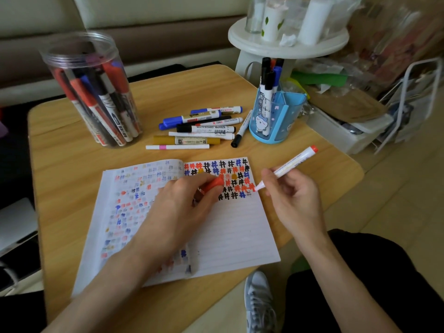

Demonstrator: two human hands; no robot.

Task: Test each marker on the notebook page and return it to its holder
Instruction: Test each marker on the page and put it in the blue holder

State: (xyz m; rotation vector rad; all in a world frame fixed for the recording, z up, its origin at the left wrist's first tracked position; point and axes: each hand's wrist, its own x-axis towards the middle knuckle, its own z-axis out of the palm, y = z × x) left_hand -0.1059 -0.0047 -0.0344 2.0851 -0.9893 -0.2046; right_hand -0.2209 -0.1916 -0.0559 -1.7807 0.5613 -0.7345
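The right hand [295, 193] pinches one red marker [288, 165], and its tip touches the page of the one open notebook [235, 231], by the red marks. The left hand [182, 200] rests on the page just beside it and pinches one red cap [215, 183]. Past both hands, about eight loose markers [204, 129] lie on the surface [72, 152]. Past the right hand stands one blue holder [276, 121], and past the left hand one clear jar [96, 92] full of markers.
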